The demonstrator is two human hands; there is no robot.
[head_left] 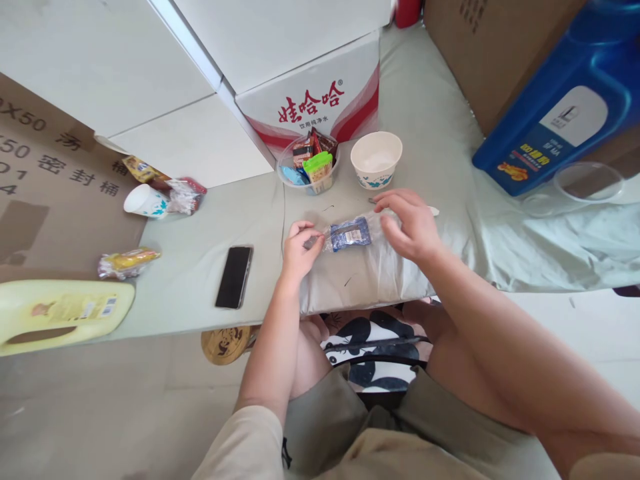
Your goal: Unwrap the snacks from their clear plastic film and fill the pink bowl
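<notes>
A small clear packet with a dark blue label (pixel 350 234) lies across the grey-green cloth at the table's middle. My left hand (pixel 299 248) pinches the packet's left end with closed fingers. My right hand (pixel 410 223) grips its right end, fingers curled round the clear plastic. Just behind the packet stand a clear bowl of wrapped snacks (pixel 309 167) and a white paper bowl (pixel 376 159).
A black phone (pixel 234 275) lies left of my hands. Farther left are a paper cup (pixel 145 201), snack wrappers (pixel 128 261) and a yellow jug (pixel 60 312). A white printed carton (pixel 320 93) stands behind. A blue jug (pixel 565 100) and clear bowl (pixel 587 181) sit right.
</notes>
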